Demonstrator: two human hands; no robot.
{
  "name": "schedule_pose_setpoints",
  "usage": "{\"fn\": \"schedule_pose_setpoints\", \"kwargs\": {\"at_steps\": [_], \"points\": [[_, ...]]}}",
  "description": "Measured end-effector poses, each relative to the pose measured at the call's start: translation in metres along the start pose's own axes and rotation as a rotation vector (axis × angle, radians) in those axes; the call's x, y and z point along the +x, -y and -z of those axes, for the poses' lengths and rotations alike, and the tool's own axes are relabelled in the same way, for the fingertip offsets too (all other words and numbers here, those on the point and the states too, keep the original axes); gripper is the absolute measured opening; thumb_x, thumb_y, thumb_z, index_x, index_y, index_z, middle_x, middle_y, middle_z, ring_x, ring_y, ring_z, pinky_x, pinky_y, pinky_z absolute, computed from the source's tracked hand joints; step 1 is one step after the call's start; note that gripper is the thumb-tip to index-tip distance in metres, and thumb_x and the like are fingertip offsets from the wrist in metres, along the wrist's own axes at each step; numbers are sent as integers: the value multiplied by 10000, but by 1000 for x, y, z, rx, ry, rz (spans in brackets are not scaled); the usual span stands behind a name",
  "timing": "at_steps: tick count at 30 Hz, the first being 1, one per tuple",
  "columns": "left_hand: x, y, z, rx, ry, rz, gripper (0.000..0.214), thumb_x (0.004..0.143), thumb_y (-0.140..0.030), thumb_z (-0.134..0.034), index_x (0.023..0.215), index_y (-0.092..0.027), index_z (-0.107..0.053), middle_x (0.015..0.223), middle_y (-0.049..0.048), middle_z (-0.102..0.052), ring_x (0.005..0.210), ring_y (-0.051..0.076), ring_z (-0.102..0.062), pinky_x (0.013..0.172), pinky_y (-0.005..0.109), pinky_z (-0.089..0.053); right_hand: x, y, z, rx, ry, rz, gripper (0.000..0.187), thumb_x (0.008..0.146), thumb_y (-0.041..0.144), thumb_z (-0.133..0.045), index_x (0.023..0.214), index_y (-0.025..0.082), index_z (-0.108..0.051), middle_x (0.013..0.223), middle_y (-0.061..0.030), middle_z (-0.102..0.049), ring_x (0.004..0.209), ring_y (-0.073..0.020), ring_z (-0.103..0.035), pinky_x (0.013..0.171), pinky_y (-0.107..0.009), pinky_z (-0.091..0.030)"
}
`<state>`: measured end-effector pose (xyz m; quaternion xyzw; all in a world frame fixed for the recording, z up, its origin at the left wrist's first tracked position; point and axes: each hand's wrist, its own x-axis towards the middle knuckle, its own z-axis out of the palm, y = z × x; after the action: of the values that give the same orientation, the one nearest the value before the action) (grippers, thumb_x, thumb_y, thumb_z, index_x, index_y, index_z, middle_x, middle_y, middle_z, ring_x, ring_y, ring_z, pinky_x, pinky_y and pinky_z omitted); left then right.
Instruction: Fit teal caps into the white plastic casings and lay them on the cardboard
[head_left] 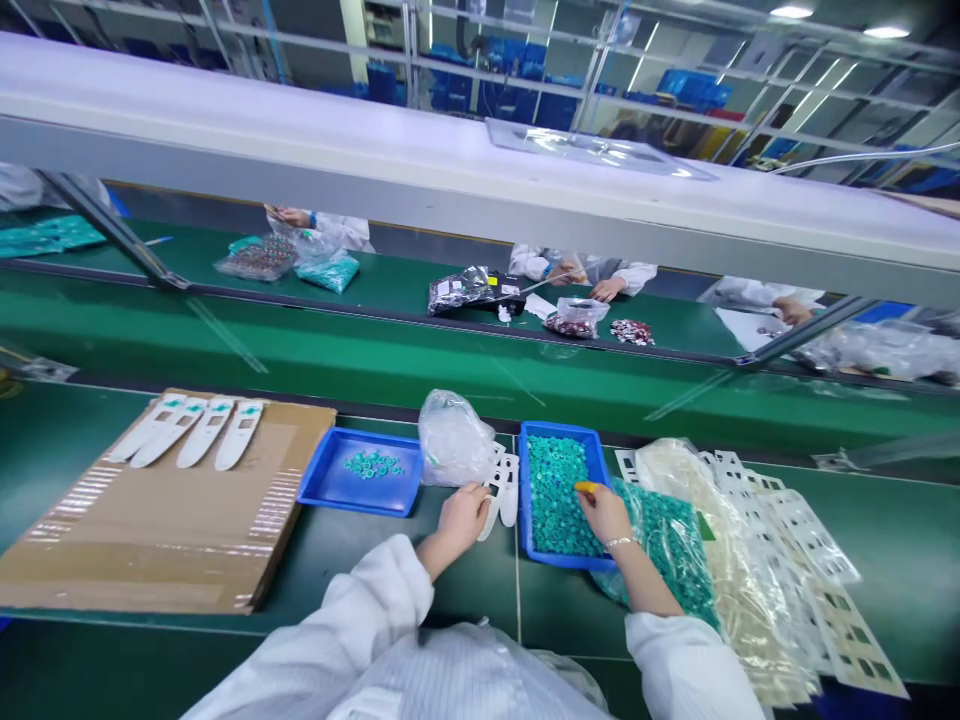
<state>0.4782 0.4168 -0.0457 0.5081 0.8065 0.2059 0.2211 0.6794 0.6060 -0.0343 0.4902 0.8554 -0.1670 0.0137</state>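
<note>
My left hand (463, 514) is closed on a white plastic strip (504, 487) lying between the two blue trays. My right hand (602, 510) rests in the right blue tray (524, 470), which is full of small teal rings (555, 495); one fingertip wears an orange cot and the fingers are curled over the rings. Whether they hold one I cannot make out. The left blue tray (326, 490) has a small heap of teal rings (373, 464). A clear plastic bag (452, 438) stands between the trays.
A cardboard sheet (157, 525) on the left carries several white strips (191, 432). To my right lie a bag of teal rings (671, 545) and stacked white punched frames (810, 550). Across the green conveyor (375, 350), other people's hands work among bags of parts.
</note>
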Motion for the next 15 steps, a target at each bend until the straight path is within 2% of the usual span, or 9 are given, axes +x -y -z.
{"fn": "schedule_pose_setpoints", "kwargs": {"at_steps": [3, 6, 9, 12, 15], "points": [[17, -27, -28, 86, -32, 117, 379, 793, -250, -448, 1161, -168, -471, 1033, 126, -559, 925, 237, -540, 734, 341, -457, 15, -9, 2, -92, 80, 102, 246, 779, 216, -418, 859, 120, -630, 900, -127, -631, 796, -201, -603, 763, -302, -436], [25, -35, -36, 143, -46, 204, 567, 752, -229, -506, 1279, -129, -323, 1135, 174, -484, 1037, 285, -468, 756, 365, -451, 24, -10, 0, -138, 161, 223, 214, 745, 159, -452, 863, 151, -631, 973, -98, -609, 857, -175, -583, 785, -262, -420], [25, -37, -41, 161, -45, 261, 687, 721, -198, -533, 1328, -130, -218, 1197, 170, -423, 1113, 283, -399, 793, 345, -438, 31, -6, -7, -152, 212, 299, 172, 702, 154, -521, 828, 158, -637, 1002, -98, -593, 912, -197, -560, 779, -272, -425], [19, -37, -42, 151, -37, 311, 709, 682, -174, -550, 1312, -101, -233, 1140, 159, -451, 1104, 266, -406, 826, 330, -420, 36, -4, -12, -120, 218, 329, 125, 699, 154, -534, 766, 139, -639, 935, -119, -601, 881, -221, -566, 766, -316, -439], [6, -38, -34, 115, -34, 326, 601, 647, -208, -583, 1206, -119, -382, 1102, 132, -474, 1081, 246, -434, 856, 313, -397, 35, -4, -9, -16, 177, 348, 137, 736, 168, -504, 750, 121, -631, 950, -141, -591, 908, -229, -555, 810, -348, -432]]}}
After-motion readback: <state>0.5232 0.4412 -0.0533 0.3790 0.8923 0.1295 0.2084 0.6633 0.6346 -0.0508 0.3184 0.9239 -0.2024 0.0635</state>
